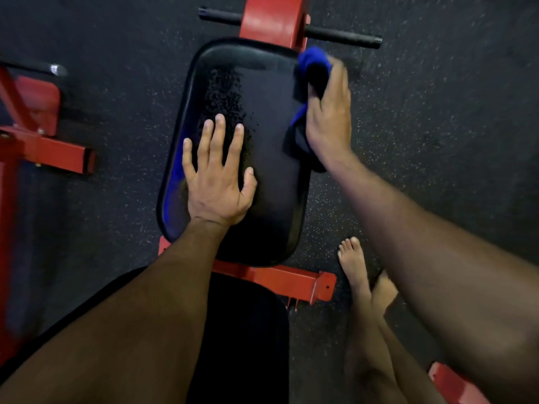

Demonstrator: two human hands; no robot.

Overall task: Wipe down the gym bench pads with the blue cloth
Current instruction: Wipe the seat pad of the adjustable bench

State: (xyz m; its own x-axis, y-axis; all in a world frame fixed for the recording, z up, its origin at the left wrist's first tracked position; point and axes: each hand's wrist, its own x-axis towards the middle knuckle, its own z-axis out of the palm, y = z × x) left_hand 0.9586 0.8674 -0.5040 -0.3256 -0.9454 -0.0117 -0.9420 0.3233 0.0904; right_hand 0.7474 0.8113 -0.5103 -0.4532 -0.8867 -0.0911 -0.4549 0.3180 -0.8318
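A black gym bench pad (271, 158) lies lengthwise in the middle of the head view, with a patch of droplets on its left half. My left hand (217, 173) lies flat on the pad with fingers spread, over the lower part of the wet patch. My right hand (328, 115) grips the blue cloth (313, 64) at the pad's right edge near the far corner; the cloth bunches out beyond the fingers and under the palm. A second black pad (245, 330) sits below, partly hidden by my left forearm.
The red bench frame (274, 16) with a black crossbar (344, 37) stands at the pad's far end; a red cross member (274, 279) runs between the pads. More red frame (43, 147) is at the left. Bare feet (354, 266) stand on the speckled floor at the right.
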